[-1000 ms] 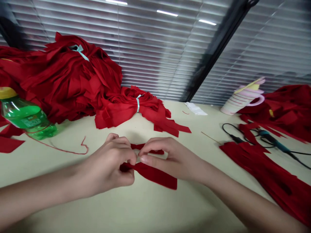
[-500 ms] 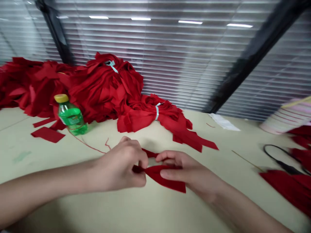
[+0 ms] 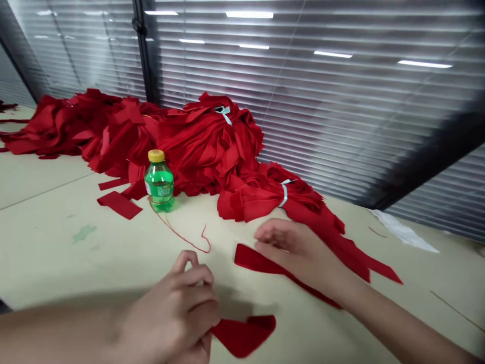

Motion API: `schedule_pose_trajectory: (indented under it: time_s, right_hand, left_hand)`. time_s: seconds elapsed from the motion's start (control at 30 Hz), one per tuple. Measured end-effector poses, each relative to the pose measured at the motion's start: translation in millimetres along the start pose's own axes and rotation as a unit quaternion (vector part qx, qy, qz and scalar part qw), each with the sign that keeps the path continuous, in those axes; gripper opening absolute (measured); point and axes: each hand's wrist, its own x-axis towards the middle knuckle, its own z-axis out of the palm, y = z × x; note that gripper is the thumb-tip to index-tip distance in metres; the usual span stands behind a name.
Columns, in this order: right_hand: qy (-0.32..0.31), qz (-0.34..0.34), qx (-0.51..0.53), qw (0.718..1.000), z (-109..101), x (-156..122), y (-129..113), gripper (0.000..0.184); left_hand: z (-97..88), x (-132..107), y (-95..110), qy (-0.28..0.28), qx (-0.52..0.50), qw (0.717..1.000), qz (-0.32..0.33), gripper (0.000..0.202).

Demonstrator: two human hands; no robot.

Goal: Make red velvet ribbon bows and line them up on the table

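My left hand (image 3: 182,313), low in the view, is closed with its fingertips pinching a piece of red fabric (image 3: 244,336). That piece sticks out to the right, and its far end curls up. A separate red fabric strip (image 3: 257,260) lies on the table to the right. Over this strip is my right hand (image 3: 295,247), fingers loosely curved and a gap showing between thumb and fingers. It covers part of the strip; I see nothing in its grasp.
A green bottle with a yellow cap (image 3: 159,184) stands at the left, a red thread (image 3: 178,235) trailing from it. Behind lie heaps of red fabric (image 3: 189,141) and a tied bundle (image 3: 261,194). White paper (image 3: 405,230) lies at the right, in front of window blinds.
My view has swung left. My hands have moved apart; the left has come down nearer me with the red fabric piece, and the right has let go of it.
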Motion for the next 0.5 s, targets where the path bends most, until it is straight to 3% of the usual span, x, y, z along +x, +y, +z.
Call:
schedule_pose_trajectory:
  time_s: [0.07,0.17,0.23,0.27,0.33,0.4,0.5]
  right_hand:
    - [-0.028,-0.116,-0.139,0.983,25.8,26.5,-11.6,0.006]
    - [-0.068,-0.177,-0.193,0.963,70.6,54.9,-18.9,0.019]
    - [-0.088,-0.198,-0.205,0.954,93.0,65.3,-17.8,0.003]
    - [-0.094,-0.205,-0.208,0.952,100.2,68.4,-16.3,0.006]
    - [-0.099,-0.212,-0.201,0.951,106.4,70.9,-13.2,0.017]
    - [-0.102,-0.213,-0.188,0.953,102.9,69.8,-11.7,0.014]
    - [-0.121,-0.197,-0.121,0.965,86.2,64.5,-14.5,0.010]
  left_hand:
    - [2.1,-6.1,-1.5,-0.011,-0.004,1.000,0.005,0.022]
    - [-0.3,-21.6,-12.4,-0.056,-0.005,0.998,0.032,0.023]
    - [-4.8,-34.4,-24.2,-0.040,-0.034,0.998,0.028,0.023]
    - [-8.1,-40.0,-30.5,-0.022,-0.052,0.998,0.008,0.022]
    - [-17.1,-46.5,-42.7,-0.010,-0.072,0.996,-0.061,0.019]
    - [-28.9,-43.9,-54.4,-0.026,-0.050,0.989,-0.133,0.019]
    - [-45.5,-26.0,-71.6,-0.090,-0.028,0.984,-0.151,0.021]
